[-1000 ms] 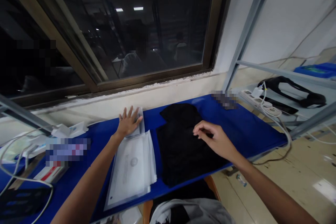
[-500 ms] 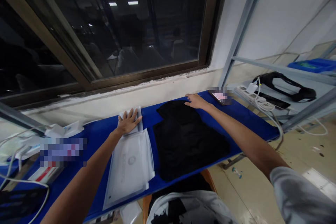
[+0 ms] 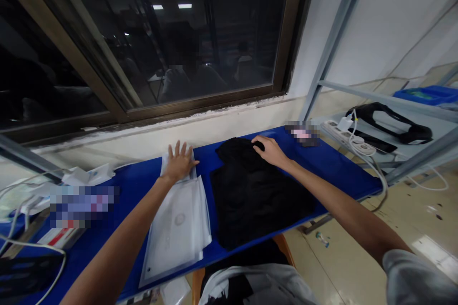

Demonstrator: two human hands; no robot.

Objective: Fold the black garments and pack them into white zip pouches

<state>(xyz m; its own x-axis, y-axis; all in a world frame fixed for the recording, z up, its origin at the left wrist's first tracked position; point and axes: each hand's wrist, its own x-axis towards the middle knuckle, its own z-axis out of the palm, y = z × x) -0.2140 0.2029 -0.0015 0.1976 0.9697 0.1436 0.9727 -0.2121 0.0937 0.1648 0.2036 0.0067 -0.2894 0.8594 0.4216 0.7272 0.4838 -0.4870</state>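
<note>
A black garment (image 3: 257,205) lies spread on the blue table, its rounded, hood-like top towards the wall. My right hand (image 3: 272,151) is at the upper right edge of that top part, thumb and fingers curled in a pinch round a bit of the cloth. My left hand (image 3: 180,162) is open with fingers spread, over the far end of a stack of frosted plastic zip bags (image 3: 175,224) left of the garment. A smaller clear packet (image 3: 165,161) is partly hidden beneath this hand; whether the palm touches it I cannot tell.
The blue table (image 3: 339,171) runs along the wall under a dark window. At left lie a red-and-white box (image 3: 59,237), white cables and a black object. A pixelated phone-like item (image 3: 302,133) lies back right. A power strip (image 3: 348,136) and a black strap-like frame (image 3: 390,119) sit on the right shelf.
My left hand has lifted and shifted slightly right above the packet. My right hand's fingers have curled in on the garment's top edge. The view has shifted slightly.
</note>
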